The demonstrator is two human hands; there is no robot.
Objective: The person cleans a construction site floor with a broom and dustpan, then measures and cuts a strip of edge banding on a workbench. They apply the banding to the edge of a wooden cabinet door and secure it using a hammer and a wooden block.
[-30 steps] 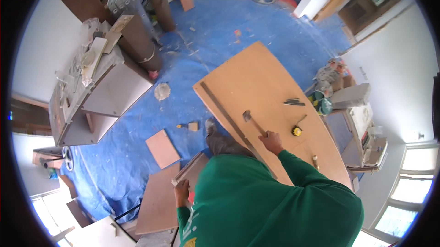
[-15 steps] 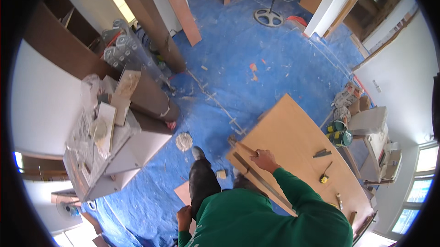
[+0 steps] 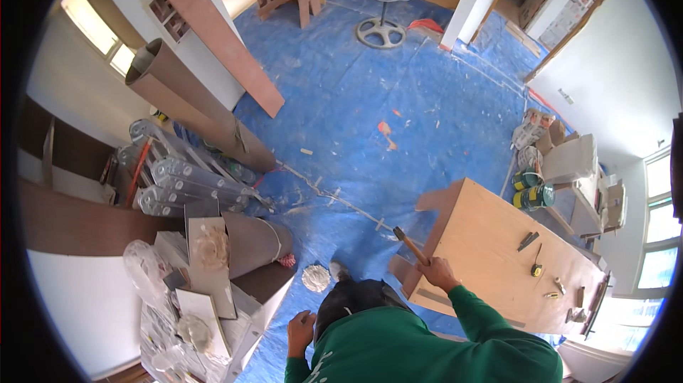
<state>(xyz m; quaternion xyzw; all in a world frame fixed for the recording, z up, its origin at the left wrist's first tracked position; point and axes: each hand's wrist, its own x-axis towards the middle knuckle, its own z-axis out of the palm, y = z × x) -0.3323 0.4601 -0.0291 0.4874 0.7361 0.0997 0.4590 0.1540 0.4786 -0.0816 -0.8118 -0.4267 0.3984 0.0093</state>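
- Blue sheeting [image 3: 348, 98] covers the floor.
- Right hand [image 3: 440, 273] is closed around the handle of a hammer [image 3: 411, 244].
- Hammer slants forward and left from that fist, its head beyond the edge of the table [image 3: 484, 241].
- Right arm reaches forward; left hand [image 3: 302, 327], farther away, is half-curled, its grip unclear.
- Tape measure [image 3: 536, 270] lies rightward.

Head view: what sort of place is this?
Probably a room under renovation: a dusty blue sheet underfoot, a folded silver metal ladder at left, and a yellow tape measure lying on a tan wooden panel.
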